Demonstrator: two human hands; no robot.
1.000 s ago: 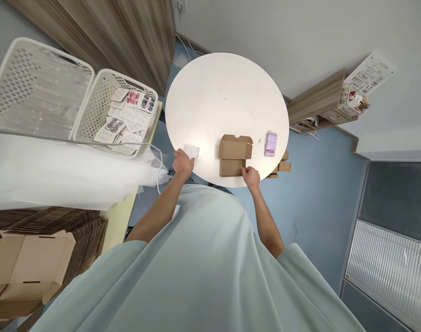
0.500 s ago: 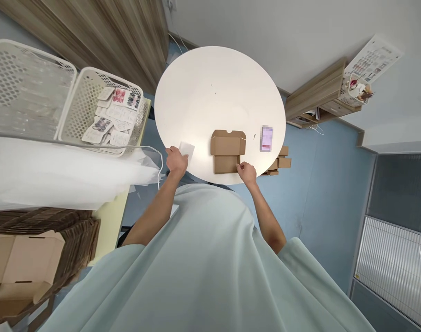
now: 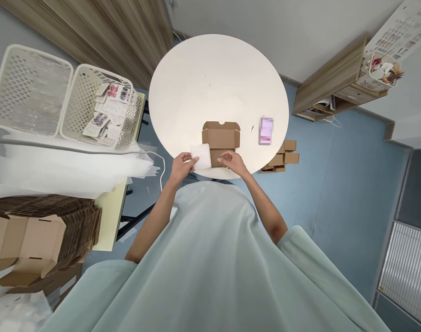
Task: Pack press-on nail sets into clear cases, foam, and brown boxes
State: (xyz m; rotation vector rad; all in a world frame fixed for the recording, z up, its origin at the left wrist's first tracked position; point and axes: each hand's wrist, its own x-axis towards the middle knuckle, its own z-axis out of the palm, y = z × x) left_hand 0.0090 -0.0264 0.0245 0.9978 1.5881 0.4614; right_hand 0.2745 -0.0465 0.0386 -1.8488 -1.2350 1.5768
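My left hand (image 3: pixel 183 167) pinches the left edge of a flat white square piece (image 3: pixel 201 156), which looks like a thin packing sheet or pouch. The piece overlaps the left part of an open brown cardboard box (image 3: pixel 224 137) on the white round table (image 3: pixel 210 69). The box's lid is folded back, away from me. Over the right side of the box, my right hand (image 3: pixel 232 162) has its fingers apart and holds nothing. Right of the box lies a pinkish-purple rectangular item (image 3: pixel 266 131), blurred out.
White baskets, one with printed packets (image 3: pixel 108 110) and one with clear plastic (image 3: pixel 46 97), stand at left. Nearer are white sheets (image 3: pixel 68 170) and stacked flat cartons (image 3: pixel 82 226). Small brown boxes (image 3: pixel 282 157) sit beyond the table's right edge. A wooden cabinet (image 3: pixel 331 83) stands farther right.
My left hand has moved right, bringing the white piece from the table's edge over the box. My right hand has let go of the box's right side and shifted left above it.
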